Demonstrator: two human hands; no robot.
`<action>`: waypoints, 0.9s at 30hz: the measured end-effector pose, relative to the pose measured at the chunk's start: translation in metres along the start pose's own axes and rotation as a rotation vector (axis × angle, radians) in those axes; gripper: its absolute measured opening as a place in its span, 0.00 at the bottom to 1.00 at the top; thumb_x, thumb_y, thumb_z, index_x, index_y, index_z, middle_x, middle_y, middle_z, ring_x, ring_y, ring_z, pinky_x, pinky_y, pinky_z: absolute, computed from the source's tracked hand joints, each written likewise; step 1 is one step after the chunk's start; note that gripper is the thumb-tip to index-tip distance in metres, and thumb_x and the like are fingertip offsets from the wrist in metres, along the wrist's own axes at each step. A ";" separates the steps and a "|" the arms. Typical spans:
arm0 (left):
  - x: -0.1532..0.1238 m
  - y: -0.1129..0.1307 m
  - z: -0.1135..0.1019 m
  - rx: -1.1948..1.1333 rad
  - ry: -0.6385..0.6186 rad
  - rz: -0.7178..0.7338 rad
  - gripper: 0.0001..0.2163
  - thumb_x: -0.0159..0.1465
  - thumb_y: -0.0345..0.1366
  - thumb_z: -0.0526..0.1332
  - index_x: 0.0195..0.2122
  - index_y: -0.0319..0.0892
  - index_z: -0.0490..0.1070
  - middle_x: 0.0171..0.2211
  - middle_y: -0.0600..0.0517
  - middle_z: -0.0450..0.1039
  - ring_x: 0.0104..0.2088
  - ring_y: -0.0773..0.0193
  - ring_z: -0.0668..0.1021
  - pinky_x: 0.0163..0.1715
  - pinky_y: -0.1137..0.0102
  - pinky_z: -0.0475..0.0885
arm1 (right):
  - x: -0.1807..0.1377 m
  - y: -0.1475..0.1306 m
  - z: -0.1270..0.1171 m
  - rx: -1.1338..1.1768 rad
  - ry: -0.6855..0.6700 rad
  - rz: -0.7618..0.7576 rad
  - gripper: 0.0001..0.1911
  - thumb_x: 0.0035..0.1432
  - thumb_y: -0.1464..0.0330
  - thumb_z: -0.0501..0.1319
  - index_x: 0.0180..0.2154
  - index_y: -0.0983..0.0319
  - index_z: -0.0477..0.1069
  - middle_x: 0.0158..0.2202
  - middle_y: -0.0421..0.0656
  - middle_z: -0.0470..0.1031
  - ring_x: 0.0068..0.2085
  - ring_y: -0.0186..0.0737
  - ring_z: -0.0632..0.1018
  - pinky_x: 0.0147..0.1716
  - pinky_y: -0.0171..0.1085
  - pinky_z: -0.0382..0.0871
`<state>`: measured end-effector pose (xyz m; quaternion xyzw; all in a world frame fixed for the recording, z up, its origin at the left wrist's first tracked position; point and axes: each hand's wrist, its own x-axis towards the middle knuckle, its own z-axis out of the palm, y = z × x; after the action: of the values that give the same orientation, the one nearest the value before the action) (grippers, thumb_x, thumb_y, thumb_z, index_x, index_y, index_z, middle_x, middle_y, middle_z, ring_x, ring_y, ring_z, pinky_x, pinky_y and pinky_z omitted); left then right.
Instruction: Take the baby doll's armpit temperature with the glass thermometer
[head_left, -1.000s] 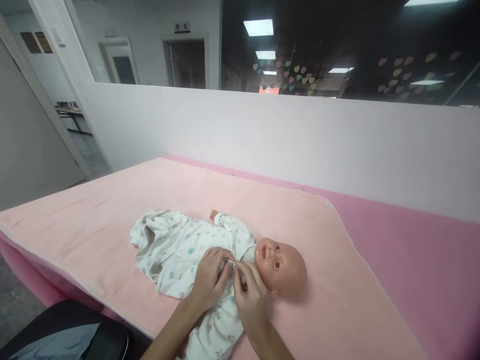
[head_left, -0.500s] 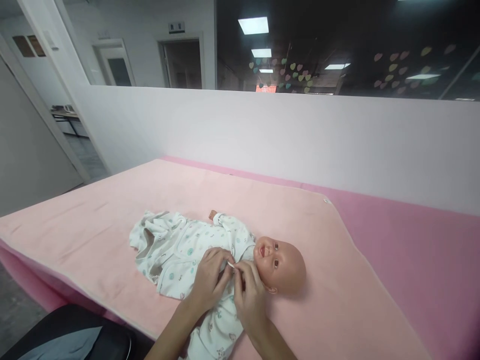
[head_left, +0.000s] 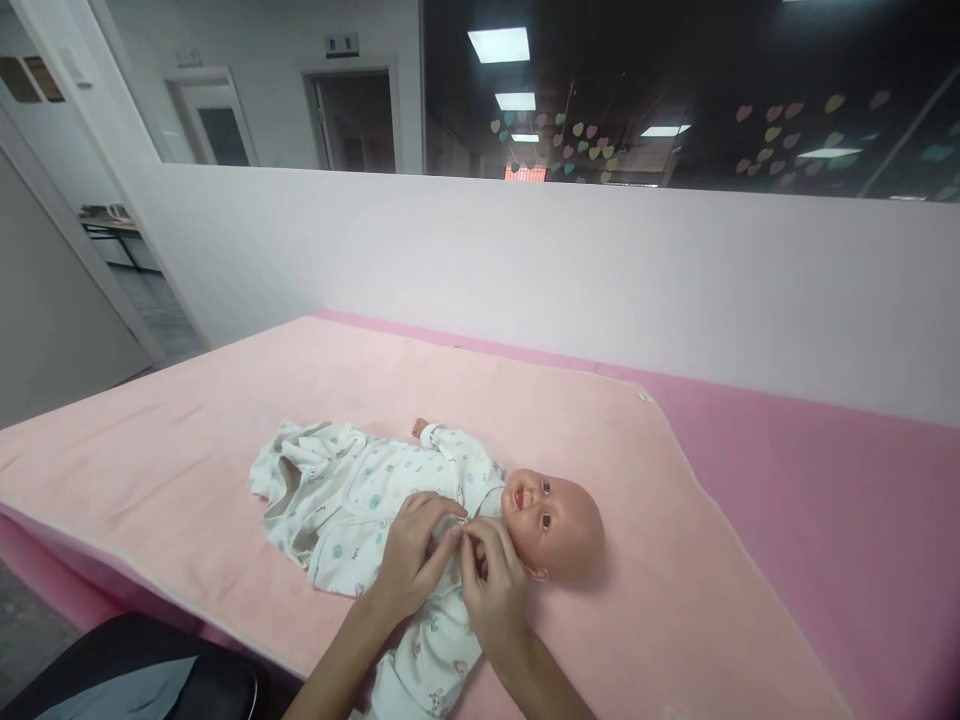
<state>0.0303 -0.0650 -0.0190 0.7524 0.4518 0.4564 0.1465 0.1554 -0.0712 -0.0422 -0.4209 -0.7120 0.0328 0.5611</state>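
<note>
A baby doll (head_left: 566, 525) lies on its back, its head to the right and its face turned up. It wears a white baby top (head_left: 375, 495) with small coloured prints. My left hand (head_left: 416, 550) is closed at the doll's chest, thumb and forefinger pinching the cloth at the top's front edge. Right beside it, below the doll's chin, my right hand (head_left: 495, 575) pinches the same edge with curled fingers. The fingertips nearly meet and hide the exact spot they grip. One sleeve sticks out on the far side with the doll's small hand (head_left: 421, 428) showing.
Under the doll spreads a light pink blanket (head_left: 225, 400) over a darker pink cover (head_left: 825, 480). A white wall (head_left: 562, 270) with a window above stands behind the table. At the lower left is a black chair (head_left: 135, 650) with grey cloth on it.
The white strip of cloth that showed between my fingertips is now mostly hidden by them. Both hands stay at the doll's chest. The whole view has shifted slightly.
</note>
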 end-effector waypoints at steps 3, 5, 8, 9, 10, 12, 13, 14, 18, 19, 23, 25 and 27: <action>-0.001 0.000 -0.001 0.001 -0.009 0.013 0.08 0.62 0.34 0.52 0.39 0.44 0.68 0.36 0.49 0.72 0.39 0.58 0.71 0.41 0.62 0.65 | -0.001 0.000 0.000 -0.021 0.010 0.000 0.06 0.60 0.73 0.52 0.36 0.62 0.67 0.32 0.44 0.73 0.34 0.34 0.75 0.33 0.32 0.71; -0.001 -0.002 0.000 0.012 0.000 0.008 0.08 0.61 0.34 0.52 0.39 0.44 0.68 0.36 0.49 0.72 0.39 0.58 0.71 0.41 0.62 0.65 | -0.001 0.000 -0.001 -0.047 0.012 -0.017 0.06 0.60 0.73 0.52 0.37 0.63 0.67 0.33 0.44 0.73 0.35 0.34 0.76 0.33 0.32 0.72; -0.002 -0.004 0.001 0.029 0.008 0.004 0.07 0.61 0.34 0.52 0.38 0.44 0.68 0.36 0.49 0.72 0.39 0.58 0.71 0.41 0.62 0.65 | -0.001 0.001 -0.002 -0.077 0.012 -0.063 0.06 0.60 0.74 0.53 0.38 0.63 0.67 0.33 0.44 0.74 0.35 0.34 0.76 0.33 0.31 0.72; -0.002 -0.004 0.002 0.033 0.008 0.003 0.07 0.61 0.34 0.52 0.38 0.44 0.68 0.36 0.49 0.72 0.40 0.58 0.71 0.41 0.62 0.65 | -0.001 0.001 -0.002 -0.079 0.013 -0.080 0.06 0.59 0.75 0.53 0.38 0.63 0.67 0.33 0.44 0.75 0.36 0.34 0.76 0.33 0.31 0.72; -0.002 -0.005 0.002 0.037 0.010 0.001 0.07 0.62 0.34 0.52 0.38 0.44 0.68 0.36 0.49 0.72 0.40 0.58 0.71 0.41 0.62 0.65 | -0.001 0.002 -0.003 -0.081 0.016 -0.098 0.07 0.59 0.75 0.53 0.38 0.62 0.67 0.33 0.43 0.75 0.36 0.34 0.76 0.33 0.31 0.71; -0.002 -0.005 0.002 0.040 0.012 -0.001 0.07 0.62 0.34 0.52 0.38 0.44 0.68 0.36 0.50 0.72 0.40 0.59 0.71 0.41 0.63 0.65 | -0.001 0.003 -0.003 -0.087 0.028 -0.133 0.08 0.58 0.76 0.53 0.38 0.62 0.67 0.33 0.43 0.75 0.36 0.34 0.77 0.33 0.30 0.71; -0.002 -0.005 0.002 0.040 0.014 0.001 0.07 0.63 0.34 0.51 0.39 0.44 0.68 0.36 0.50 0.72 0.39 0.59 0.71 0.41 0.63 0.66 | -0.001 0.003 -0.003 -0.091 0.032 -0.146 0.08 0.58 0.77 0.53 0.38 0.62 0.67 0.33 0.43 0.75 0.36 0.34 0.77 0.33 0.30 0.72; -0.002 -0.005 0.002 0.040 0.014 0.004 0.07 0.63 0.34 0.51 0.39 0.44 0.68 0.36 0.50 0.72 0.39 0.59 0.71 0.41 0.63 0.66 | -0.001 0.003 -0.003 -0.095 0.031 -0.156 0.08 0.58 0.77 0.53 0.39 0.62 0.67 0.33 0.43 0.75 0.36 0.34 0.77 0.33 0.30 0.72; -0.003 -0.006 0.002 0.050 0.007 0.031 0.08 0.63 0.33 0.52 0.40 0.44 0.67 0.36 0.49 0.71 0.40 0.59 0.71 0.41 0.63 0.66 | -0.002 0.004 -0.003 -0.079 0.014 -0.160 0.09 0.58 0.77 0.53 0.39 0.62 0.67 0.33 0.45 0.75 0.37 0.35 0.77 0.32 0.31 0.72; -0.003 -0.006 0.001 0.057 0.009 0.047 0.08 0.63 0.34 0.52 0.42 0.44 0.67 0.37 0.49 0.71 0.40 0.59 0.71 0.41 0.63 0.66 | -0.002 0.003 -0.003 -0.070 0.009 -0.156 0.09 0.57 0.77 0.52 0.39 0.62 0.67 0.33 0.45 0.74 0.36 0.36 0.77 0.32 0.32 0.72; -0.006 -0.008 -0.011 0.086 0.112 0.101 0.09 0.61 0.34 0.53 0.43 0.43 0.66 0.38 0.48 0.71 0.42 0.57 0.71 0.43 0.61 0.66 | -0.002 0.002 -0.005 -0.028 0.029 -0.124 0.11 0.57 0.76 0.51 0.41 0.63 0.66 0.33 0.47 0.73 0.37 0.38 0.76 0.31 0.33 0.73; -0.007 -0.009 -0.021 0.132 0.139 0.092 0.09 0.62 0.33 0.53 0.42 0.43 0.66 0.38 0.48 0.72 0.42 0.57 0.71 0.44 0.61 0.65 | -0.001 0.001 -0.007 -0.004 0.050 -0.107 0.12 0.57 0.76 0.50 0.42 0.64 0.65 0.34 0.48 0.73 0.37 0.38 0.76 0.30 0.33 0.73; -0.007 -0.010 -0.031 0.210 0.091 0.081 0.08 0.62 0.33 0.53 0.41 0.44 0.68 0.39 0.48 0.71 0.42 0.57 0.71 0.44 0.60 0.65 | 0.000 0.001 -0.007 0.014 0.059 -0.094 0.12 0.57 0.76 0.50 0.43 0.64 0.65 0.34 0.48 0.72 0.38 0.39 0.76 0.31 0.34 0.73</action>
<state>-0.0015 -0.0708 -0.0126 0.7599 0.4725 0.4457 0.0279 0.1620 -0.0739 -0.0403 -0.3838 -0.7138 -0.0008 0.5858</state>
